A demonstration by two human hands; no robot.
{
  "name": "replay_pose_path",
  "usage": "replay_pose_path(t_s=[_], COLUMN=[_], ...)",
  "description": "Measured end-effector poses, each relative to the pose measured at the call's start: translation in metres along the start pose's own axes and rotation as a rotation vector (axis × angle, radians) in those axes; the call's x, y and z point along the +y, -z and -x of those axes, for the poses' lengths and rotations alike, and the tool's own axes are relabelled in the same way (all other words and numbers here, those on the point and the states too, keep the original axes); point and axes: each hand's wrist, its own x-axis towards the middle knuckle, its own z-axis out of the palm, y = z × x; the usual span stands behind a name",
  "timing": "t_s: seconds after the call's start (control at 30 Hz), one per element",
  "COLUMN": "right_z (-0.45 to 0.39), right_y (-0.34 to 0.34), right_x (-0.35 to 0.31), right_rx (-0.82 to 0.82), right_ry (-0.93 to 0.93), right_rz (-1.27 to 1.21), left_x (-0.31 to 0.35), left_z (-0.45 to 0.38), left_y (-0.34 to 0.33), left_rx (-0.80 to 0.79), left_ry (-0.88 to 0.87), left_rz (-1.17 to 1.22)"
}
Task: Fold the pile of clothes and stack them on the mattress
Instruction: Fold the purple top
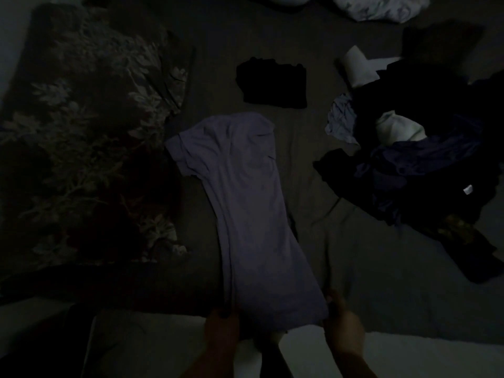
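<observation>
The lavender shirt point(240, 211) lay folded lengthwise at frame centre on the mattress point(341, 241). The left hand point(222, 327) and right hand point(342, 323) each pinched a hem corner at lower centre. The unfolded pile point(425, 165) sat at right, and one folded dark garment point(272, 83) above centre. Risk: in this dim light, uneven lifting could skew the halves or loosen the tucked sleeve.

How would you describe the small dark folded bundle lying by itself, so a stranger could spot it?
Start at the long pale lilac shirt spread down the middle of the mattress. Just beyond its collar end lies a black folded garment. Unlike the jumbled pile to the right, it is a neat, flat rectangle lying alone.
</observation>
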Motion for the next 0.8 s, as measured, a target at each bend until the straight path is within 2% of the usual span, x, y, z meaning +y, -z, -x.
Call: replay_pose_path(t_s=[0.1, 0.17, 0.23, 0.3, 0.37, 0.4, 0.47, 0.53, 0.63, 0.7, 0.8], right_z=[0.001, -0.004, -0.016, -0.041, -0.069, -0.083, -0.111, -0.137, -0.173, -0.201, -0.24], right_y=[-0.001, 0.003, 0.003, 0.006, 0.019, 0.028, 0.04, 0.043, 0.046, 0.043, 0.03], right_x=[0.012, 0.004, -0.003, -0.011, -0.037, -0.057, -0.103, -0.149, -0.224, -0.268, -0.314], right_rx=[-0.117, -0.327, -0.478, -0.548, -0.544, -0.477, -0.338, -0.245, -0.153, -0.135, -0.145], right_ry=[0.084, 0.106, 0.09, 0.118, 0.158, 0.19, 0.256, 0.284, 0.287, 0.283, 0.272], right_rz=[0.163, 0.204, 0.203, 0.31, 0.451, 0.436, 0.28, 0.067, -0.225, -0.378, -0.422], left_x=[-0.002, 0.01, 0.029, 0.057, 0.093, 0.114, 0.157, 0.201, 0.248, 0.264, 0.274], left_z=[-0.007, -0.015, -0.026, -0.037, -0.051, -0.062, -0.085, -0.105, -0.132, -0.145, -0.163], left_y=[-0.001, 0.005, 0.013, 0.023, 0.035, 0.042, 0.056, 0.07, 0.085, 0.089, 0.087], left_rx=[-0.093, -0.118, -0.072, 0.049, 0.156, 0.176, 0.137, 0.03, -0.085, -0.111, -0.104], left_ry=[-0.041, -0.131, -0.192, -0.194, -0.183, -0.204, -0.268, -0.281, -0.182, -0.132, -0.092], left_rz=[-0.12, -0.245, -0.289, -0.196, -0.054, -0.007, 0.114, 0.3, 0.572, 0.656, 0.683])
